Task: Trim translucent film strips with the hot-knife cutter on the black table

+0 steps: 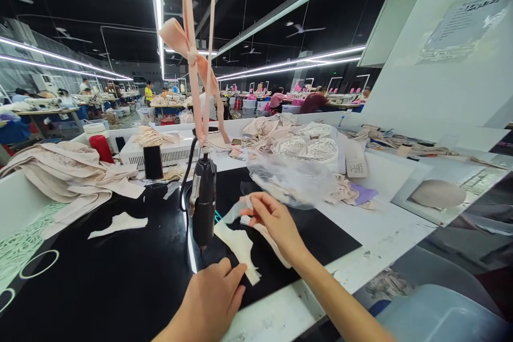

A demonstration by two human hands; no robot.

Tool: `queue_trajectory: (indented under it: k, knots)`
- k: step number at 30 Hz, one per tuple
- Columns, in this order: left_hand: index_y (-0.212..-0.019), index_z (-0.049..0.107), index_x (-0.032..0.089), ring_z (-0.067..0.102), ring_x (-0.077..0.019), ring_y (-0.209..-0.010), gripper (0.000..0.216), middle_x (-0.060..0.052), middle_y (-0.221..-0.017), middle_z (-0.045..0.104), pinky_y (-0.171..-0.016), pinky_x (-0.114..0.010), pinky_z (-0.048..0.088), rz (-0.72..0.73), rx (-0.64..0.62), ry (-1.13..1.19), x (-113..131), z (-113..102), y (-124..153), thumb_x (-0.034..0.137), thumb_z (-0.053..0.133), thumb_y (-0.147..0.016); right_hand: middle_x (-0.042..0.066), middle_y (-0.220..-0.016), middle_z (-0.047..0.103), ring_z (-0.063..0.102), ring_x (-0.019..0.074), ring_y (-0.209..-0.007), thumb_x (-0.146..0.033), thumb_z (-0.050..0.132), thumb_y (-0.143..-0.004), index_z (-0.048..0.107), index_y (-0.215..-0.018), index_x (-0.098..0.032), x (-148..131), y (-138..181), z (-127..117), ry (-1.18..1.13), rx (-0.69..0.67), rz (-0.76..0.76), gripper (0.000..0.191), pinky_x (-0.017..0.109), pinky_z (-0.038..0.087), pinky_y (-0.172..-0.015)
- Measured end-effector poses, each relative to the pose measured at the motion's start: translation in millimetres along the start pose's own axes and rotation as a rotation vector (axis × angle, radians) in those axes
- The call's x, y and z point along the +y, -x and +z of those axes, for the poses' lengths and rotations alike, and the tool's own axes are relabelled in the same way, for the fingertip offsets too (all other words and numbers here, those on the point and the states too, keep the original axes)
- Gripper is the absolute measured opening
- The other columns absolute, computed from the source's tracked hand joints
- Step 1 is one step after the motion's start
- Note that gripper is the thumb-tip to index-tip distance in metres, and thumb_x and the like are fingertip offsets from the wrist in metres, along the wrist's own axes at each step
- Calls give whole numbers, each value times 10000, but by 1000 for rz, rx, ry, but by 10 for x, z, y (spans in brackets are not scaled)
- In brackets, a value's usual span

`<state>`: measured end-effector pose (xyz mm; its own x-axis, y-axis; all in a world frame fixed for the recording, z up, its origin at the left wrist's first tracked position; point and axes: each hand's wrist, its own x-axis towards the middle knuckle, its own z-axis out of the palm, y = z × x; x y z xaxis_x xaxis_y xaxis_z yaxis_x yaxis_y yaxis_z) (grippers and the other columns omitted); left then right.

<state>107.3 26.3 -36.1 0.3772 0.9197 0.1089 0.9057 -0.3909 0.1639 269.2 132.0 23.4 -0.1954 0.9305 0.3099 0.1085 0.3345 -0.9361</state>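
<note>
On the left, a white fabric piece (pixel 120 223) was laid on the black mat (pixel 120 278). A black tool (pixel 204 203) was suspended from a peach ribbon (pixel 193 91). Below it, the left hand (pixel 216 291) was held half open and loosely curled, its index fingertip placed at the edge of a cream fabric piece (pixel 236 243) spread on the mat. By the right hand (pixel 276 224), a translucent strip (pixel 235 212) was pinched between thumb and fingers.

left hand (pixel 218 288) low, palm down, right hand (pixel 276 220) higher, in a pinch
</note>
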Motion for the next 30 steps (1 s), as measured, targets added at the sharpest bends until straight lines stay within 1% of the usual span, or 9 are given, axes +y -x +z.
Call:
queue_trajectory:
  k: [2,4,9,13,15,18,20,26,30]
  knots:
    - [-1421,541,288,730,-234,-909,421,-54,-1098,695,-723,-287,568,-14,-33,57,3,-23,-10,251,513,-1003,67,-979,713,714,219,-897,-581,555,-929,605,-977,-219,-95,-49,5,-92,86,-64,368,294,572,-726]
    - [-1423,540,291,724,-245,-921,424,-63,-1105,691,-743,-301,565,-25,-56,109,4,-45,-28,253,504,-1003,60,-1031,696,688,224,-993,-597,595,-913,609,-961,-232,-197,-39,2,-151,139,-121,369,304,568,-811]
    - [-1403,567,295,708,-262,-915,432,-75,-1085,690,-787,-349,547,-39,-57,275,-52,-101,-3,225,494,-983,23,-818,669,623,167,-711,-560,588,-967,662,-884,-220,-367,291,55,-249,38,-180,358,281,537,-717]
    - [-1111,716,220,660,-212,-899,277,-52,-948,698,-830,-307,498,-83,-22,812,-236,-154,192,283,474,-992,14,-705,628,578,159,-652,-574,502,-1011,668,-783,-211,-307,741,212,-211,-119,-114,460,251,474,-640]
    - [-930,719,166,626,-192,-806,378,-52,-842,678,-763,-295,486,-170,-35,1131,-339,-200,325,433,461,-999,14,-697,638,583,170,-662,-614,502,-994,670,-786,-218,-234,936,314,-202,-170,-50,478,259,472,-656]
    - [-929,718,131,608,-184,-799,555,-63,-847,671,-761,-299,482,-368,-53,1523,-446,-296,509,658,546,-903,14,-689,663,590,179,-664,-646,500,-980,682,-804,-230,-123,1116,475,-181,-244,9,487,268,475,-678]
    - [-955,722,126,607,-172,-813,603,-59,-859,665,-783,-294,482,-487,-81,1665,-477,-361,600,709,636,-824,10,-692,670,597,175,-668,-640,498,-983,681,-796,-233,-61,1161,577,-189,-297,32,483,265,478,-690]
    - [-912,688,137,619,-152,-731,434,-44,-784,690,-708,-270,461,-472,-186,1621,-519,-457,735,516,817,-743,-4,-700,659,591,153,-670,-518,538,-1008,690,-848,-243,17,1170,799,-243,-468,62,352,232,470,-651]
    - [-920,712,150,561,-108,-634,320,-13,-775,676,-614,-236,439,-536,-133,1626,-618,-451,814,393,826,-744,2,-878,666,594,140,-698,-437,676,-934,681,-1002,-263,-30,1189,829,-258,-428,267,187,212,490,-616]
